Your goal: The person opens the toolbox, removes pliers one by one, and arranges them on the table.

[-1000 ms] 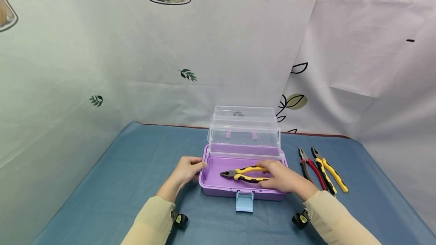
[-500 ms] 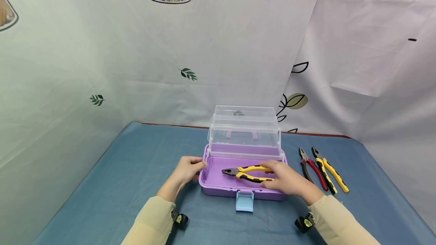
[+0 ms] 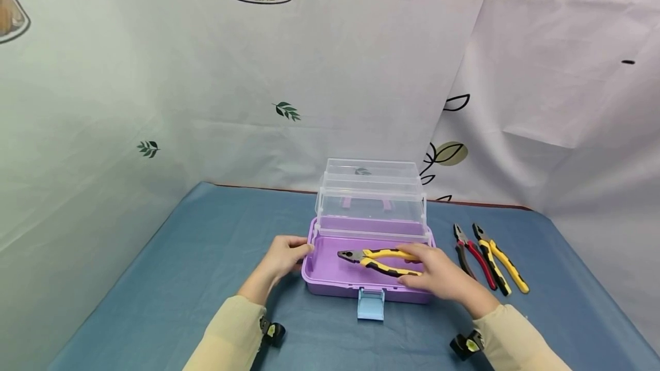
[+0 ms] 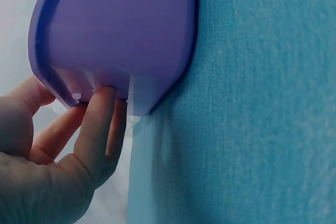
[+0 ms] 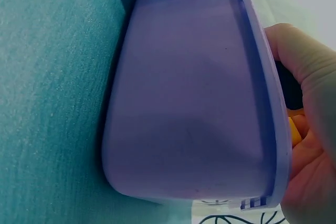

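A purple plastic toolbox (image 3: 330,290) lies in the middle of the table with its clear lid (image 3: 370,210) raised at the back. My left hand (image 3: 281,256) grips the box's left end, thumb at the rim and fingers against the outer wall; the left wrist view shows those fingers (image 4: 94,129) under the edge. Inside the box, combination pliers (image 3: 378,265) with yellow-and-black handles lie with their head to the left. My right hand (image 3: 438,273) holds the handle ends between thumb and fingers, over the box's right side. In the right wrist view the box wall (image 5: 189,93) hides most of the pliers.
Right of the box lie red-and-black pliers (image 3: 479,262) and a second yellow-and-black pair (image 3: 507,265). A light blue latch (image 3: 370,304) hangs from the box front. Blue cloth (image 3: 247,216) covers the table, and a pale printed curtain (image 3: 232,73) stands behind.
The right hand has shifted a little to the right, and the pliers have slid with it inside the box. The left hand keeps its place on the box end.
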Demonstrator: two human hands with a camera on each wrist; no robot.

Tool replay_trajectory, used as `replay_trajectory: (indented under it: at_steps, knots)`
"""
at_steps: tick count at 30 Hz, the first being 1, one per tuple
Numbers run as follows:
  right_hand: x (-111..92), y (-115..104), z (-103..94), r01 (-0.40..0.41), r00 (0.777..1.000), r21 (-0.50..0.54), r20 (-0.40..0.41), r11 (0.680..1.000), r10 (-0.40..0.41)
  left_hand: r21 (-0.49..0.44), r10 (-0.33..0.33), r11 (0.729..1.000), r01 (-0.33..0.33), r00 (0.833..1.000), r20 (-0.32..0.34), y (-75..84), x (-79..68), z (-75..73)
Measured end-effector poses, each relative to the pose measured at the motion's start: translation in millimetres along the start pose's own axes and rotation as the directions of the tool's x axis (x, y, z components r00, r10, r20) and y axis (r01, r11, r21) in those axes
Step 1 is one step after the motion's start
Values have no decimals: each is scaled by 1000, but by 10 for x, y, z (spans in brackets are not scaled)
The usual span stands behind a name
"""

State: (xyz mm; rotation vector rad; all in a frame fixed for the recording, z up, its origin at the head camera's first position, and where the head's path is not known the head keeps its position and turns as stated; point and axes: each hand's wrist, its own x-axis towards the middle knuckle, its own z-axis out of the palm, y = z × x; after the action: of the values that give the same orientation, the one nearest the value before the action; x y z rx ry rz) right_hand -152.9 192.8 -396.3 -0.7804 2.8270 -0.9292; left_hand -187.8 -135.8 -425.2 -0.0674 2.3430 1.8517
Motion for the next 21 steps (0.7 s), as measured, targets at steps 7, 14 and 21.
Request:
replay_trajectory:
  at_steps: [7,14,21]
  knots:
    - [-52,-7,4,-7,998,7,-62,1000,8,5,-12,1000,12,1000,1,11,5,-16]
    - [-111,8,53,7,993,55,-117,998,-1,0,-8,1000,8,1000,0,37,-23,-18]
    - [-161,19,85,15,978,44,-209,999,-5,14,-15,1000,15,1000,5,12,-1,-9]
